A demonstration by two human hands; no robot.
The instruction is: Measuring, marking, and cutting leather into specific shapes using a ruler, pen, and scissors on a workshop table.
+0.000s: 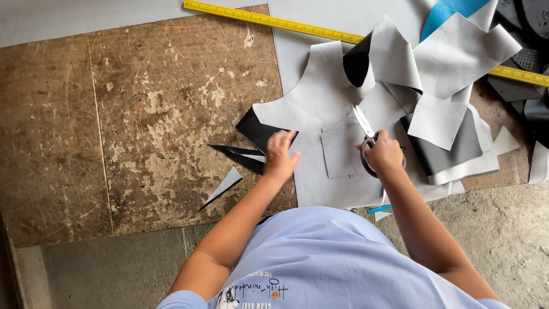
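The person stood over a worn wooden board [143,126] laid on a concrete floor [503,229], with both bare arms extended downward. The right hand [384,153] was closed around the handles of a pair of scissors [364,123], whose blades pointed up and away from the body and lay over the pile of grey sheet pieces [337,97]. The left hand [280,154] hovered with its fingers spread and slightly blurred at the left edge of the large grey piece, gripping nothing that could be made out. Black offcuts [243,154] lay just beside that hand, and a small grey triangular scrap [226,184] rested further left on the board. A yellow measuring rule [274,22] ran diagonally across the top, partly covered by the grey pieces. A blue sheet [449,11] showed at the upper right, near dark shoe soles [526,34].
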